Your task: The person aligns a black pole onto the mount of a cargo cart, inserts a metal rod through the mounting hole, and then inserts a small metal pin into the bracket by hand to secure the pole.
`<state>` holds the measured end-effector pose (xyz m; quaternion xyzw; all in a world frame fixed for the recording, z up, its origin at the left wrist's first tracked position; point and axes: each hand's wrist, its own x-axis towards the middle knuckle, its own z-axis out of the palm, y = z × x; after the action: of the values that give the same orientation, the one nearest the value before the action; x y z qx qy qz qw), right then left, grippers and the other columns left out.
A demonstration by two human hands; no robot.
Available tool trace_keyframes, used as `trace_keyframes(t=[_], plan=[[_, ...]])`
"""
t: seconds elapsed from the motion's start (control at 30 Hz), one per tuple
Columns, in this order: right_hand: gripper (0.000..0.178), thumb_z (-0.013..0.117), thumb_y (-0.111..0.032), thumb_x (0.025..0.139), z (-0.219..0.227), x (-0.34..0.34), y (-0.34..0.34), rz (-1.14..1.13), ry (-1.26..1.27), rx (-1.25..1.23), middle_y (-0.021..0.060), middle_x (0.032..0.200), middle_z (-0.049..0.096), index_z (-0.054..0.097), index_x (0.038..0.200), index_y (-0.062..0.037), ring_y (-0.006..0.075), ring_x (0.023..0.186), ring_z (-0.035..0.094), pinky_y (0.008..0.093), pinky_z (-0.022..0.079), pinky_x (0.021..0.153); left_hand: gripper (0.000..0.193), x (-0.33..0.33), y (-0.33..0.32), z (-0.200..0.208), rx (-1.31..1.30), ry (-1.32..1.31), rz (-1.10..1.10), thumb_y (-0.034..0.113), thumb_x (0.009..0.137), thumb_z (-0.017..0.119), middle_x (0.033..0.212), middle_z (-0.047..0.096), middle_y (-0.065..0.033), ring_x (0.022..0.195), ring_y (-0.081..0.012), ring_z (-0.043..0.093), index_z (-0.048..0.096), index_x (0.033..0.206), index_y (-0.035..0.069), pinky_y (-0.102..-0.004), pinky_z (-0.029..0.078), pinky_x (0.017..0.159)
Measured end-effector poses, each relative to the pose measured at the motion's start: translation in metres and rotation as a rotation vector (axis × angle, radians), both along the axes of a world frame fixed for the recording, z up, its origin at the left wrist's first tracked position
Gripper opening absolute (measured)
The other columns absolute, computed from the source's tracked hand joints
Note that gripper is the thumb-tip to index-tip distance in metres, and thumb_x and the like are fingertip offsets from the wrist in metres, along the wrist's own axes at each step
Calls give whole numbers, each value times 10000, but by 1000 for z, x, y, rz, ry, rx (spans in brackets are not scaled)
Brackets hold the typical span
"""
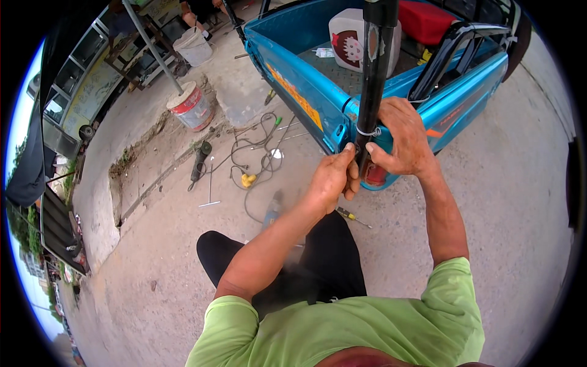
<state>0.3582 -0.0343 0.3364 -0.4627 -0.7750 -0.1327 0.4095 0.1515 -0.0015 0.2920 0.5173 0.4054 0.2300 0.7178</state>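
A black upright pole (373,73) stands at the rear corner of a blue cargo bed (306,92), with a loop of thin metal wire (368,133) around it. My right hand (403,137) is against the pole from the right, its fingers curled behind it and the thumb in front, below the wire. Just left of the pole and lower down is my left hand (334,177), thumb and fingers pinched together. Whatever lies between those fingertips is hidden. A red tail light (374,175) shows under the right hand.
A white jug (348,37) and a red container (428,21) sit in the bed. On the concrete lie an angle grinder (200,160), a tangled cable (263,144), a T-handle tool (210,189) and a screwdriver (353,217). A bucket (191,107) holds a leaning pole.
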Motion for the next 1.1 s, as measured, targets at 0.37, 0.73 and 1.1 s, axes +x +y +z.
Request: trace_keyframes(t=[0.37,0.73,1.1], plan=[[471,685,-295,661,1,-1,-1,-5,6,-28,168,1035,666,668,1031,-3,349,997,610,452,470,896,425,-3,1,-1,1377,501,61,372,1040,545,659,569,-108,578,-249,600,569,806,18,-447,461,573],[474,712,-244,637,-2,1,1,11,8,15,163,994,660,660,1037,6,346,987,617,441,484,905,388,6,-8,-3,-175,-97,128,408,1030,570,663,606,-125,554,-261,566,610,837,74,-387,427,539],[514,649,-382,693,-5,2,1,-20,11,-49,186,1090,665,673,1041,-4,361,1024,596,466,457,889,490,-3,0,10,75,81,-25,426,1056,536,676,608,-94,592,-239,603,558,771,27,-420,457,555]])
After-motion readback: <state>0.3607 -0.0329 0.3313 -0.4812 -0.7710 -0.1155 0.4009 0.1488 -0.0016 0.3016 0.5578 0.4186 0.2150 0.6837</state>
